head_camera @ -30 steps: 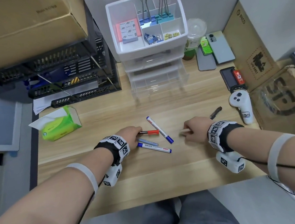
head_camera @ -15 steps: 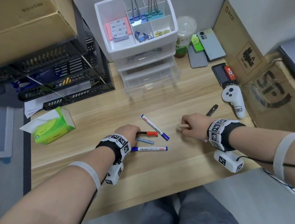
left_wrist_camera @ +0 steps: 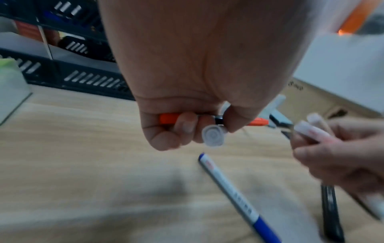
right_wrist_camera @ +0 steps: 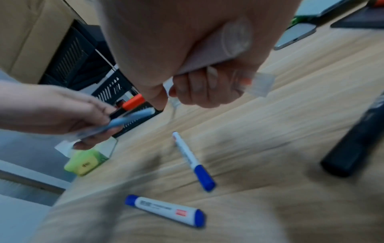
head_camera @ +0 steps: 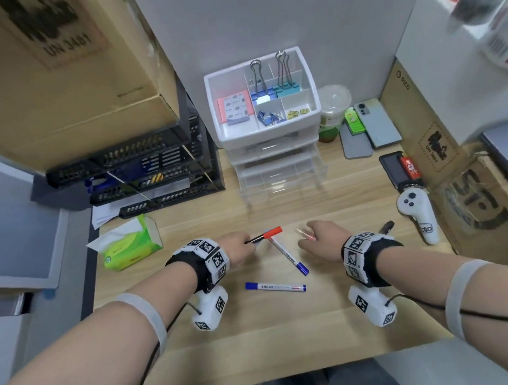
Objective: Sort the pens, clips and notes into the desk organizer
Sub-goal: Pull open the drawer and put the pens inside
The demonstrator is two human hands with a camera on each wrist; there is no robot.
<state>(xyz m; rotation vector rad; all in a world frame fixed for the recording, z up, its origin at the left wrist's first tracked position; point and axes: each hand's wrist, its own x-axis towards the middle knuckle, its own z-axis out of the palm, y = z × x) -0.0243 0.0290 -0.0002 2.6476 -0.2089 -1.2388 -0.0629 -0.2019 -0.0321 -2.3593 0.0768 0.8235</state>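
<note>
My left hand (head_camera: 239, 249) grips a red-capped pen (head_camera: 265, 235) and a light blue pen (right_wrist_camera: 129, 120) together, just above the desk. My right hand (head_camera: 317, 239) is curled round pale pink pens (right_wrist_camera: 216, 55) with clear caps. Two blue-capped markers lie on the desk between and below the hands: one slanted (head_camera: 288, 255), one flat (head_camera: 275, 288). A black pen (head_camera: 386, 227) lies right of my right hand. The white desk organizer (head_camera: 310, 75) stands at the back, holding sticky notes (head_camera: 235, 107) and binder clips (head_camera: 269, 88).
A green tissue pack (head_camera: 129, 247) sits left of my left hand. Black trays (head_camera: 142, 176) under a cardboard box stand at the back left. A white controller (head_camera: 418, 215), phones (head_camera: 378, 121), a cup (head_camera: 331, 110) and cardboard fill the right side.
My left hand has picked the red-capped and light blue pens up off the desk. My right hand has risen with its pale pens. The head view has tilted upward.
</note>
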